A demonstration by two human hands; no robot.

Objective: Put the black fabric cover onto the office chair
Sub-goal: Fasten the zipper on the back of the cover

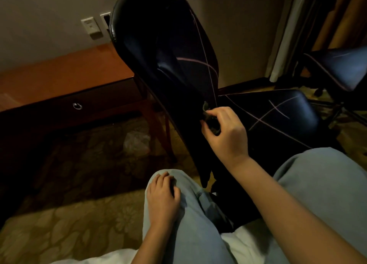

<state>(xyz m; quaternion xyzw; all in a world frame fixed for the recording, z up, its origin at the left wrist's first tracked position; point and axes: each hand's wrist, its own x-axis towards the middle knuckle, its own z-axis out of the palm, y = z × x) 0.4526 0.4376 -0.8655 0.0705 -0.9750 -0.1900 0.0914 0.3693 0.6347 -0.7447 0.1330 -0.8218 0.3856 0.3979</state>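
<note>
My right hand (pixel 226 132) is the close one, fingers curled, pinching the cover (pixel 178 45) at its edge, low on the chair (pixel 117 27) back. The cover runs long-ways up and left from there. My left hand (pixel 162 196) lies relaxed on my knee (pixel 198 210).

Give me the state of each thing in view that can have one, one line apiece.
black fabric cover: on the backrest only partly, and its lower end hangs loose.
office chair: upright; the backrest's glossy left edge is bare.
right hand: its fingers pinch the cover's edge where backrest meets seat.
left hand: rests on the knee, relaxed, holding nothing.
desk drawer: closed.
</note>
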